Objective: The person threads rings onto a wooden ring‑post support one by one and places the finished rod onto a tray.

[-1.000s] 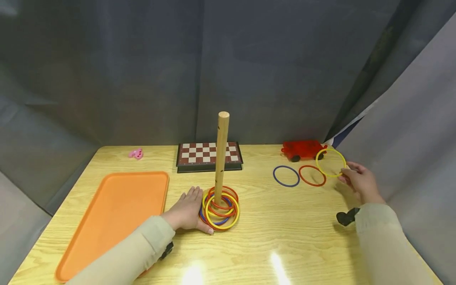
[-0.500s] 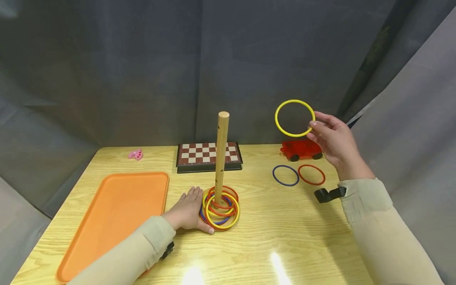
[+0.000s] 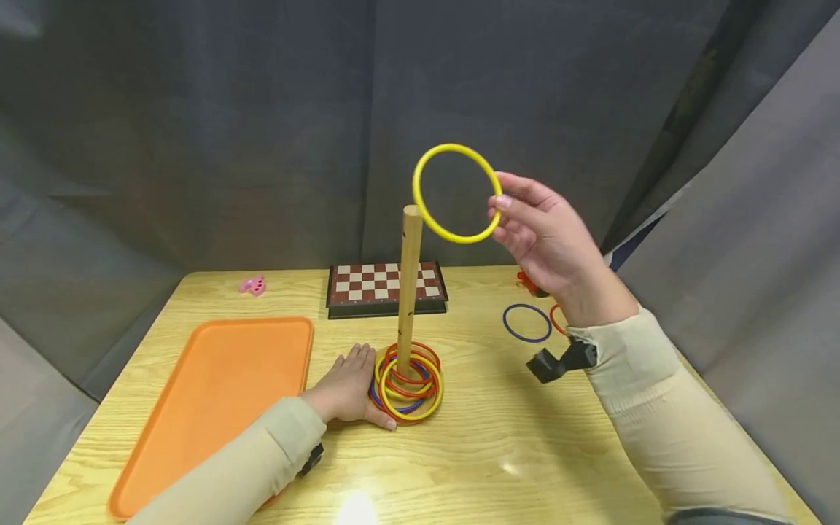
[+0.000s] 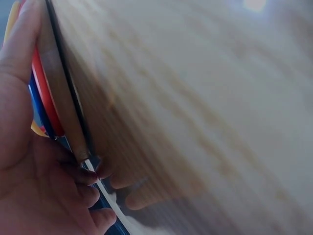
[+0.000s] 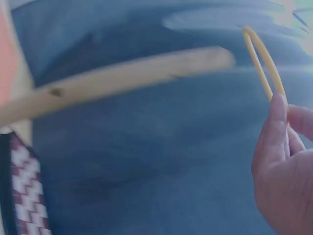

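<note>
My right hand [image 3: 547, 244] pinches a yellow ring [image 3: 459, 239] between thumb and fingers, held up in the air. In the head view the ring's lower left edge overlaps the top of the upright wooden peg [image 3: 408, 284]; the right wrist view shows a gap between ring [image 5: 266, 58] and peg tip [image 5: 220, 58]. Around the peg's foot lie several red, yellow and blue rings [image 3: 441, 383], loosely stacked. Pressed against the left of the stand is my left hand [image 3: 348, 386], fingers stretched out and thumb along the front. Its palm side meets the stand's edge [image 4: 61, 93] in the left wrist view.
A blue ring [image 3: 528, 341] and a partly hidden red ring [image 3: 553, 318] lie on the right of the table. Behind my right hand a red toy car [image 3: 523, 283] mostly disappears. A chessboard [image 3: 367, 284], an orange tray [image 3: 236, 379] and a small pink toy [image 3: 254, 285] also sit there.
My right hand has lifted the yellow ring from the table's right side and carried it up and left to the peg's top. My left hand stays put.
</note>
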`<action>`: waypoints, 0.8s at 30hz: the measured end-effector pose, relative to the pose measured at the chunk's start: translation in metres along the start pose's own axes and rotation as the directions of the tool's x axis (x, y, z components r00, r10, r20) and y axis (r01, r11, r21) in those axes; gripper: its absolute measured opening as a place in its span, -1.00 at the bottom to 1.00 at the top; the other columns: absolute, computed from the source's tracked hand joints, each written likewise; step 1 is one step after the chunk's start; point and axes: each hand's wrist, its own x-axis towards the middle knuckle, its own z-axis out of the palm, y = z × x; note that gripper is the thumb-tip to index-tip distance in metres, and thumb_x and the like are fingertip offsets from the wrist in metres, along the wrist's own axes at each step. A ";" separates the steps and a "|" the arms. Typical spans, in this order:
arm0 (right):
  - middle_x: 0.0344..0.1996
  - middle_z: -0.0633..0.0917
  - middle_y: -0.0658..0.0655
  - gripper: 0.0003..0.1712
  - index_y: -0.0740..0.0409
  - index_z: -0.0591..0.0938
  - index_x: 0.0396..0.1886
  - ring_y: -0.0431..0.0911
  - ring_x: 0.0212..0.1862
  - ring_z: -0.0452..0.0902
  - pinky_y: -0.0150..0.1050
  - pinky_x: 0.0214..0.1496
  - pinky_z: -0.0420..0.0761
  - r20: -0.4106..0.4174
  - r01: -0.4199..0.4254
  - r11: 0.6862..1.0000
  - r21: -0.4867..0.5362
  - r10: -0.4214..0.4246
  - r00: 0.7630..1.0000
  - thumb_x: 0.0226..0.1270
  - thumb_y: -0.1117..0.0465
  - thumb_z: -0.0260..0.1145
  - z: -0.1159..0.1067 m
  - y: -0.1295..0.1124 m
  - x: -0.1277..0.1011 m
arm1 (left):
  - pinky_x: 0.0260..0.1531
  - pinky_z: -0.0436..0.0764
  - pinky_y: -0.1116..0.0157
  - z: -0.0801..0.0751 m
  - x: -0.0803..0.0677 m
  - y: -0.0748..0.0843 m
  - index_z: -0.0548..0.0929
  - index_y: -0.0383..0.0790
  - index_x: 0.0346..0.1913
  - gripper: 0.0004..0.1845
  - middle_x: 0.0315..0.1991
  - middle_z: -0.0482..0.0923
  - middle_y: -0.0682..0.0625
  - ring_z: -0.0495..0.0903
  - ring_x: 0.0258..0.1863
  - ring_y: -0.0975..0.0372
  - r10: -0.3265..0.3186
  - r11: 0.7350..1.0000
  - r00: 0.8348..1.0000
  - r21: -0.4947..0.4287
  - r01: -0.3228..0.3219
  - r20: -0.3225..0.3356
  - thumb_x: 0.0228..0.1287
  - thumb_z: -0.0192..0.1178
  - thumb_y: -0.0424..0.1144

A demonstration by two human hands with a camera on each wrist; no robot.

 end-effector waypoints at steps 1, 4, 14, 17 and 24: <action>-0.30 0.70 0.17 -0.77 0.20 0.77 -0.05 -0.11 -0.31 0.67 -0.39 -0.27 0.72 0.001 -0.016 0.999 -0.040 0.016 1.000 0.50 0.48 0.24 0.003 0.007 0.001 | 0.53 -0.05 -0.16 0.000 0.000 -0.001 -0.02 -0.56 0.59 0.48 0.60 -0.11 -0.44 -0.16 0.61 -0.21 0.000 1.000 1.000 0.000 0.000 -0.003 -0.08 0.54 0.40; -0.32 0.70 0.12 -0.69 0.10 0.78 -0.09 -0.14 -0.31 0.64 -0.41 -0.26 0.70 -0.010 -0.081 0.988 -0.132 0.080 0.997 0.55 0.48 0.16 0.003 0.030 0.006 | 0.53 -0.04 -0.16 0.000 0.002 -0.002 -0.02 -0.55 0.59 0.49 0.60 -0.10 -0.44 -0.15 0.61 -0.21 -0.006 1.000 1.000 0.008 0.006 -0.008 -0.09 0.54 0.40; -0.16 0.62 0.07 -0.55 0.46 0.46 0.38 -0.14 -0.12 0.57 -0.27 -0.03 0.70 -0.047 -0.305 0.823 -0.479 0.323 0.945 0.57 0.43 0.14 -0.045 0.117 0.003 | 0.54 -0.05 -0.13 0.004 0.003 0.001 -0.03 -0.51 0.61 0.49 0.62 -0.12 -0.40 -0.16 0.62 -0.16 -0.036 0.999 0.999 0.003 0.036 0.006 -0.10 0.54 0.41; -0.09 0.58 0.12 -0.51 0.47 0.41 0.42 -0.07 -0.03 0.54 -0.25 0.00 0.70 -0.070 -0.364 0.773 -0.519 0.386 0.920 0.59 0.40 0.14 -0.057 0.136 -0.004 | 0.54 -0.05 -0.13 0.003 0.003 0.001 -0.04 -0.51 0.61 0.49 0.62 -0.12 -0.40 -0.17 0.62 -0.16 -0.034 0.999 0.999 0.007 0.034 0.008 -0.10 0.53 0.42; -0.01 0.62 0.26 -0.55 0.45 0.46 0.38 0.05 0.06 0.57 -0.09 0.09 0.69 -0.063 -0.431 0.704 -0.565 0.484 0.873 0.57 0.42 0.15 -0.072 0.164 -0.014 | 0.54 -0.08 -0.12 0.001 0.003 0.002 -0.04 -0.53 0.60 0.51 0.62 -0.13 -0.40 -0.18 0.62 -0.15 -0.037 0.999 0.999 0.012 0.037 0.009 -0.11 0.52 0.43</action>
